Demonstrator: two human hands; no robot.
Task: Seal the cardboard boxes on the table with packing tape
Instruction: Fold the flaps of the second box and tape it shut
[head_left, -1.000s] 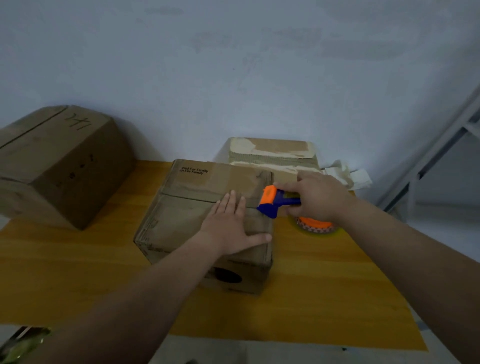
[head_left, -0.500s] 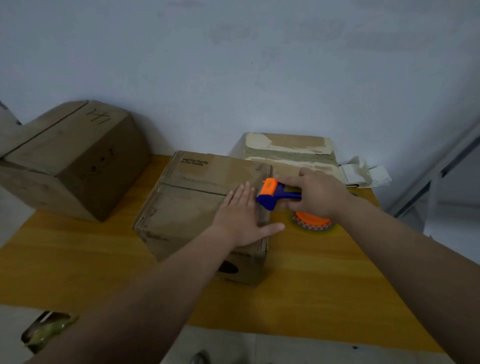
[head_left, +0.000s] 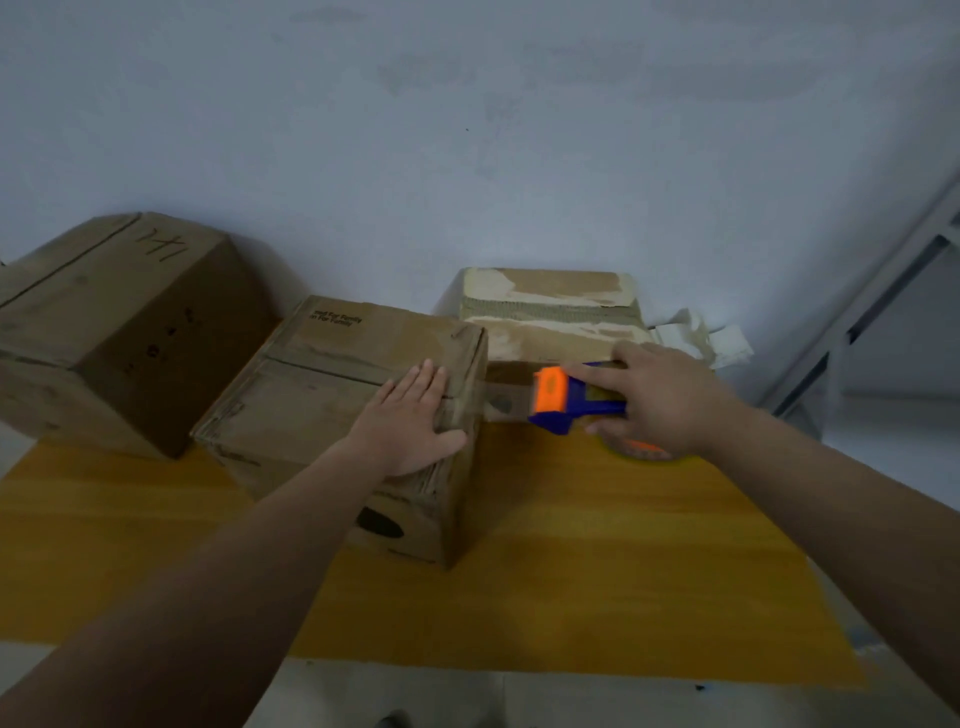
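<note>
Tape being drawn off the right edge of the middle box.

The right hand is wrapped round the blue-and-orange tape dispenser, just right of the middle box. A strip of clear tape stretches from that box's right edge to the roller. The left hand lies flat, fingers straight, on the box's top by that edge. I'd judge this seam nearly sealed, with the strip not yet cut. The larger box to its left and the torn box behind it look still to do, though I can't be sure.
</note>
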